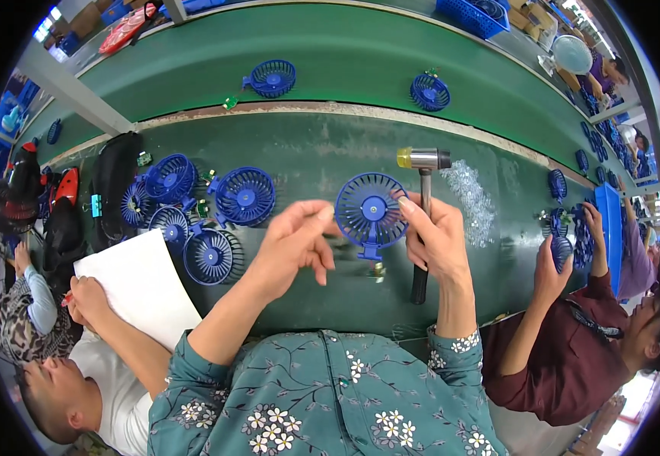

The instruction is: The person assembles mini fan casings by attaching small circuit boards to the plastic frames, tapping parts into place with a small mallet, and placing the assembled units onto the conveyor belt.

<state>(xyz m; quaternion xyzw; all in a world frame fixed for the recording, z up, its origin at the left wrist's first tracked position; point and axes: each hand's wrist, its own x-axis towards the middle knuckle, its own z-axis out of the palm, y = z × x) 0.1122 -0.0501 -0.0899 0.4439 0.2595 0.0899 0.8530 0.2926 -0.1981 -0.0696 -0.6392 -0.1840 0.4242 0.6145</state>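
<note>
A round blue fan housing (373, 210) with radial slats and a screw at its hub is held up in front of me. My right hand (438, 237) grips its right rim between thumb and fingers. Just off the left rim, my left hand (293, 247) has thumb and forefinger pinched together, the other fingers loosely curled; anything between them is too small to make out. A mallet (424, 159) with a yellow and a black face has its handle running behind my right hand; I cannot tell if that hand also touches it. A small circuit board (378, 271) hangs below the housing.
Several blue fan housings (245, 196) with small boards lie left, beside a white paper (141, 281) under a co-worker's hand. Small clear pieces (468, 199) are heaped right of the mallet. A green belt (345, 64) carries more housings. Another co-worker handles housings at right, near a blue bin (608, 239).
</note>
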